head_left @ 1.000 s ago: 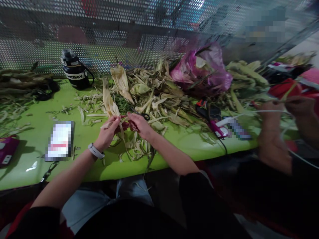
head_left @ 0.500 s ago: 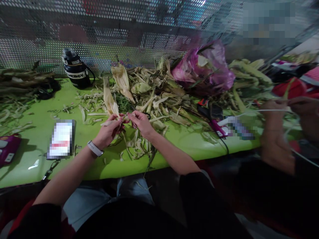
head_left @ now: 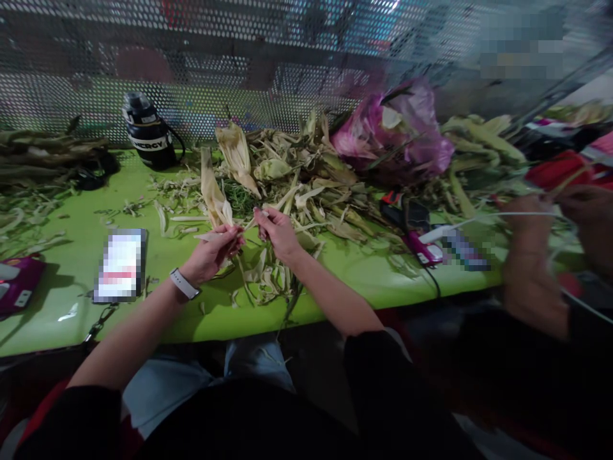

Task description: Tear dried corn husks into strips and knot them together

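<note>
My left hand (head_left: 211,252), a pale watch band on its wrist, pinches the base of a dried corn husk (head_left: 214,197) that stands up from my fingers. My right hand (head_left: 276,231) grips a thin strip of the same husk at its tip, a little to the right and above the left hand. Both hands hover over the green table (head_left: 158,319), above a small heap of husk strips (head_left: 261,281). A large pile of husks (head_left: 306,179) lies just behind my hands.
A black bottle (head_left: 146,133) stands at the back left by the perforated metal screen. A phone (head_left: 119,265) lies left of my hands. A pink bag (head_left: 397,134) sits at the back right. Another person's hands (head_left: 531,255) work at the right.
My hands have moved slightly away from me and apart; the right hand has drawn a strip of husk up and to the right from the piece held by the left.
</note>
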Tool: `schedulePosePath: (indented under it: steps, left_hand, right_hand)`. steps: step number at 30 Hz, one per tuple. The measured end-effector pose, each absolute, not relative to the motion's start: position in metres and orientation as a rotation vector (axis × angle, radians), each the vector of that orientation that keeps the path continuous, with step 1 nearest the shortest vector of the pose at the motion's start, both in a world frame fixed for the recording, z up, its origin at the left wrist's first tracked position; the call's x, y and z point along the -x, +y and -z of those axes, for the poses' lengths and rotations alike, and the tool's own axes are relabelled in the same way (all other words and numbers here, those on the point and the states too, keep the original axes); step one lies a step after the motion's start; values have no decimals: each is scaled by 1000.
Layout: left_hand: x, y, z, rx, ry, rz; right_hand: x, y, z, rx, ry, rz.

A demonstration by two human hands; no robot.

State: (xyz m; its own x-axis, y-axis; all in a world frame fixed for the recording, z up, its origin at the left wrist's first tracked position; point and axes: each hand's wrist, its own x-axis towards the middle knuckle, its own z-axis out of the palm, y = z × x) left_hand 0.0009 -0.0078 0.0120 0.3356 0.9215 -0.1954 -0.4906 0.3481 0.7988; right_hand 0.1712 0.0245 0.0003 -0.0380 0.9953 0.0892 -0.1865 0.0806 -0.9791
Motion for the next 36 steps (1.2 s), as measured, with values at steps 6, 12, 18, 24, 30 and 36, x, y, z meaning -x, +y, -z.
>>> schedulePosePath:
  steps: [6,12,18,24,30,36]
  left_hand:
    - [-1,-4,-7,-868,727,-1319]
    - [-4,-11,-4,-933,791,-1318]
    - [-4,-11,-1,-976,823,-1328]
    - [-5,-9,-5,-883,759,-1198]
    - [-2,-9,-9,-844,796,-1126]
    - [6,-6,-11,-1001,883,-1168]
  right_hand:
    - [-167,13,1,1020,-1282,-1528]
    - [-150,-12,-5,915,-1629,-1438]
    - [-147,-10,-2,866,-1357,-1715]
    - [-148,-7,-2,878,-1435,-1744]
    - [-152,-3,0,856,-1629,-1728]
    - [-165,-13,-11,1030,-1844,-1449]
